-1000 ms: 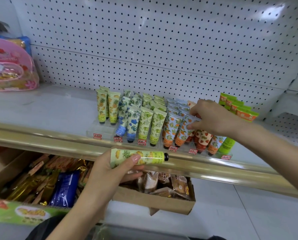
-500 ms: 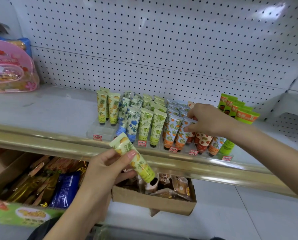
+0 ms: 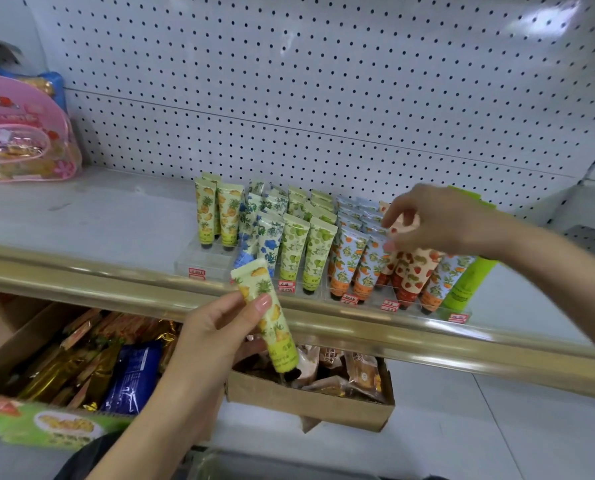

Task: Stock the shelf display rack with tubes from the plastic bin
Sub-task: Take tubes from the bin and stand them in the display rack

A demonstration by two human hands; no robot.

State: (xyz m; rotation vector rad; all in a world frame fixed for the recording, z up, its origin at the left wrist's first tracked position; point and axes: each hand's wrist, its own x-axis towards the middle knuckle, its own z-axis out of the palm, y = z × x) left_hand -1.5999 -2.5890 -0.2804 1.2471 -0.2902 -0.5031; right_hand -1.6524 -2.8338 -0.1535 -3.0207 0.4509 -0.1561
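Note:
My left hand (image 3: 213, 337) grips a yellow pineapple-print tube (image 3: 272, 320) in front of the gold shelf edge. The tube is tilted, black cap down. A clear tiered display rack (image 3: 202, 261) on the white shelf holds rows of tubes standing cap down: pineapple tubes (image 3: 216, 216), blue-flower tubes (image 3: 268, 237), green ones (image 3: 306, 247), orange-print ones (image 3: 351, 261) and strawberry tubes (image 3: 410, 271). My right hand (image 3: 441, 220) reaches over the rack's right part and pinches the top of a strawberry tube between its fingertips. The front left slots of the rack hold no tubes.
A pink clear-plastic bag (image 3: 19, 133) lies at the shelf's far left. The gold shelf rail (image 3: 427, 337) runs across below the rack. Under it sit cardboard boxes of snack packets (image 3: 310, 400) and a box of gold and blue packets (image 3: 81, 368). White pegboard backs the shelf.
My left hand has turned the pineapple tube from lying level to nearly upright, cap down, and raised it towards the rack. My right hand has lifted a little above the strawberry tubes.

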